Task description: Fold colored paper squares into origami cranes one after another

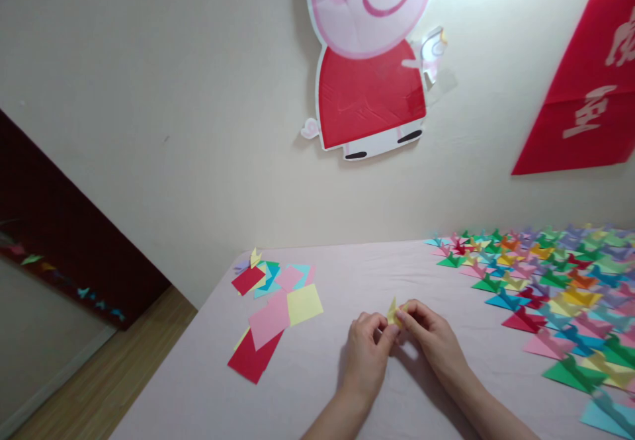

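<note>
Between my two hands, a little above the pale pink cloth, is a small piece of folded yellow paper (393, 310). Its pointed tip sticks up past my fingers. My left hand (368, 351) is closed on its lower left side, thumb and fingers pinched together. My right hand (430, 334) pinches the paper from the right with thumb and forefinger. The fingers hide most of the paper's lower part, so its full folded shape cannot be made out.
Loose coloured paper squares, among them a pink sheet (270, 321), a yellow one (304, 305) and a red one (258, 362), lie left on the cloth-covered surface (198, 387). Many folded paper figures (575, 374) stand in rows at right. A wall (223, 129) rises behind.
</note>
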`<action>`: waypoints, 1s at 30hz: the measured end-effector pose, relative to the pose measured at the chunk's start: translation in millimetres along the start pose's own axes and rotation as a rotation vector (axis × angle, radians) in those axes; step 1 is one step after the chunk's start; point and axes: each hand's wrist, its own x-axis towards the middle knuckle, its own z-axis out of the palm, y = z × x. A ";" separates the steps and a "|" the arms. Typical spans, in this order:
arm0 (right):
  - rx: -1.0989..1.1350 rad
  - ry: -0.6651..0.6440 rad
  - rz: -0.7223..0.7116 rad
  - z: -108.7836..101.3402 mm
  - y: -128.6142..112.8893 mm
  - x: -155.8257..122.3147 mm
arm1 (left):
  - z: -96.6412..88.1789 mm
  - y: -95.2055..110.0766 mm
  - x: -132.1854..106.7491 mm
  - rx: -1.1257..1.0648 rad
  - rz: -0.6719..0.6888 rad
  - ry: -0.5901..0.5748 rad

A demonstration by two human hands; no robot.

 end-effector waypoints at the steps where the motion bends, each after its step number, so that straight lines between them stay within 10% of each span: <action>1: 0.029 -0.012 0.000 1.1 -0.7 -0.4 | -0.7 1.5 -0.5 0.014 -0.003 0.005; 18: 0.195 0.141 -0.003 -7.4 18.3 6.0 | 2.1 -1.7 -5.5 0.260 0.168 -0.002; 30: -0.072 0.068 -0.166 -1.9 8.2 1.4 | -7.9 13.4 -1.0 -0.050 0.286 0.229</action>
